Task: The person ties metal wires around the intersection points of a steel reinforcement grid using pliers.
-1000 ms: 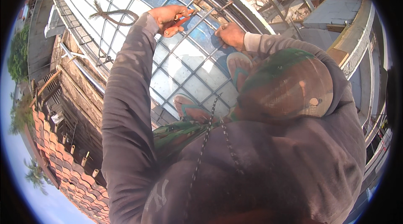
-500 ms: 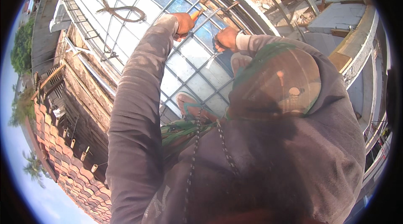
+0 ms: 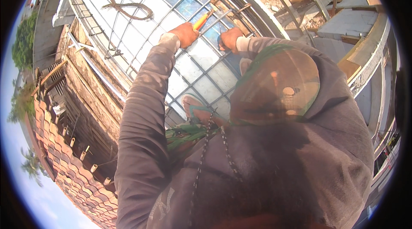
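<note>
My left hand point(image 3: 184, 35) is closed around a yellow-and-orange stick-like tool point(image 3: 201, 21), which points up and to the right over the steel bar grid point(image 3: 205, 73). Its exact kind is not clear. To the right, my right hand point(image 3: 231, 39) is closed on a thin tool with a blue part point(image 3: 219, 40), mostly hidden by the fingers; a fine dark tip seems to stick up from it. Both hands are just above crossing bars. Left of them, a looped bundle of tie wire point(image 3: 137, 17) rests on the grid over white panels.
My sandalled foot point(image 3: 193, 108) stands on the grid. Along the far side runs a curved concrete edge point(image 3: 257, 8). Wooden beams point(image 3: 362, 51) and a lower area lie at right. At left are timber boards point(image 3: 92, 89) and a tiled roof point(image 3: 73, 177).
My left hand has shifted slightly down, and more of the yellow-and-orange tool shows. My right hand has turned a little, its fingers drawn closer together. The view has moved slightly.
</note>
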### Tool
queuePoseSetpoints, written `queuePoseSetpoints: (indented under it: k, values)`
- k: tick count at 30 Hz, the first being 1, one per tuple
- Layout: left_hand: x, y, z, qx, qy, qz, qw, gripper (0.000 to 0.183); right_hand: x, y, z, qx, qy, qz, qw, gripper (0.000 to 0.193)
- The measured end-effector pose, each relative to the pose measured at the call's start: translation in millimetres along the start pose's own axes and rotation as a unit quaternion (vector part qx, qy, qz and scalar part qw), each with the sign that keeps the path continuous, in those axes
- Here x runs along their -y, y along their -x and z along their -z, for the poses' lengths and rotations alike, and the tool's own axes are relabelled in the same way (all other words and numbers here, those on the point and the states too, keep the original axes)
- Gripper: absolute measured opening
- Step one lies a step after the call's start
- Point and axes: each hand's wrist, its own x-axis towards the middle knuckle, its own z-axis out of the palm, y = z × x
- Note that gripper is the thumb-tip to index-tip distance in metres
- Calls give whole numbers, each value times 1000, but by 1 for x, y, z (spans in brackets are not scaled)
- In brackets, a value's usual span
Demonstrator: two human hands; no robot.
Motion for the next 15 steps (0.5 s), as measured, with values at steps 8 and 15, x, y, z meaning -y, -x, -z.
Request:
queuePoseSetpoints:
  k: [8,15]
  values:
    - [-27,20,12,-41,97,52,993,50,14,-15,-13,69,27,-179,981,22]
    - [-30,6,24,48,116,93,988,46,23,3,14,59,37,-164,984,21]
